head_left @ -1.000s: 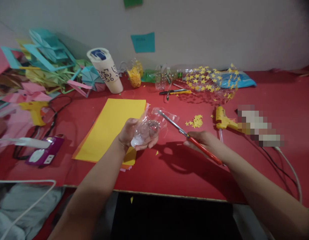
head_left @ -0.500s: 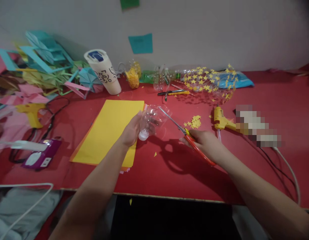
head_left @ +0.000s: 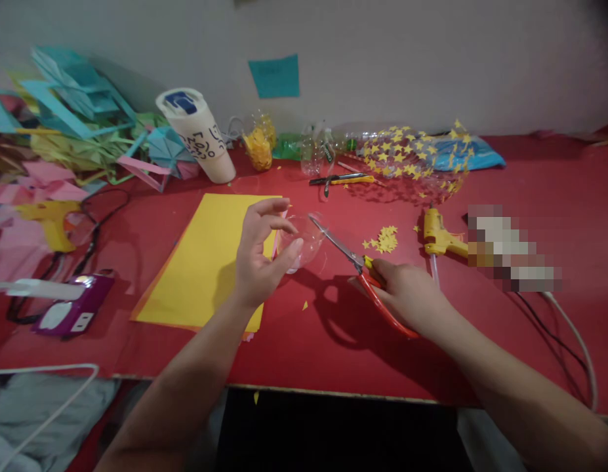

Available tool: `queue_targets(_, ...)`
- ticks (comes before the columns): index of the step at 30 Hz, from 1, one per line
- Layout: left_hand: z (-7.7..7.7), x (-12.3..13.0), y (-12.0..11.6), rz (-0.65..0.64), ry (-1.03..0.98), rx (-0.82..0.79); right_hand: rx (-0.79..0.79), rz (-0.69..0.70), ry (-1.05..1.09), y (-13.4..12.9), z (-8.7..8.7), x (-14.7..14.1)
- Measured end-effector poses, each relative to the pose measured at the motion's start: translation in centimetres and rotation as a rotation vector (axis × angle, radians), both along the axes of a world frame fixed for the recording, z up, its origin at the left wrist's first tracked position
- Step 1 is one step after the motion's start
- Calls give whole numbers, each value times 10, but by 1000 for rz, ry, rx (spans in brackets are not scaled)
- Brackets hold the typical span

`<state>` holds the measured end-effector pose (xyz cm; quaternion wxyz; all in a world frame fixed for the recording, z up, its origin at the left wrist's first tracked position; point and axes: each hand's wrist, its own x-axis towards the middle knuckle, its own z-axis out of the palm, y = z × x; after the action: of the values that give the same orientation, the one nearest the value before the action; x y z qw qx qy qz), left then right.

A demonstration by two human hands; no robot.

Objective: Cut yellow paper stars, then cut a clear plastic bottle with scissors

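The clear plastic bottle top (head_left: 311, 244), with its white cap pointing down toward me, is beside my left hand (head_left: 264, 252). That hand's fingers are apart and curved, with the thumb and fingertips in front of the bottle top; whether they touch it is unclear. In my right hand (head_left: 406, 292) are red-and-yellow-handled scissors (head_left: 340, 248), their blades pointing up and left. The blade tips overlap the rim of the bottle top. Beneath my left hand lies a stack of yellow paper (head_left: 205, 262). A small pile of yellow stars (head_left: 385, 240) sits beyond the scissors.
A star-covered clear bottle (head_left: 406, 157) lies at the back, near a cutter (head_left: 353, 179). To the right is a yellow glue gun (head_left: 439, 236); another glue gun (head_left: 55, 219) is at left by a purple power strip (head_left: 75, 305). A white tumbler (head_left: 198, 134) stands behind the paper.
My left hand has turned and its fingers have come off the side of the bottle top, spreading in front of it. The scissors stay at its rim, their blades slightly lower.
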<state>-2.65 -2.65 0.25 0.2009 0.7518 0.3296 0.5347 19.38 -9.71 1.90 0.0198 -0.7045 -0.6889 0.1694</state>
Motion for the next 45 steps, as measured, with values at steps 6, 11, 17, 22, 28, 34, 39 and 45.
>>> queue_targets(6, 2, -1, 5, 101, 1, 126, -62, 21, 108, -2, 1, -1)
queue_targets(11, 1, -4, 9, 194, 66, 209, -116, 12, 151, -2, 2, -4)
queue_targets(17, -2, -1, -3, 264, 255, 362, -55, -55, 247, 1, -1, 1)
queue_targets(22, -21, 11, 0, 229, 336, 251, 27, -92, 301, 4, -7, 8)
queue_targets(28, -28, 10, 9, 143, 250, 221, 37, -79, 301, 4, -6, 7)
queue_targets(34, -24, 7, 6, 34, 229, 212, -9, -71, 267, 4, -2, 6)
queue_targets(39, -39, 10, 8, -20, 139, 72, -10, -81, 243, 5, -4, 7)
queue_targets(45, -44, 6, 12, -23, 150, 20, 7, -60, 232, 7, -7, 12)
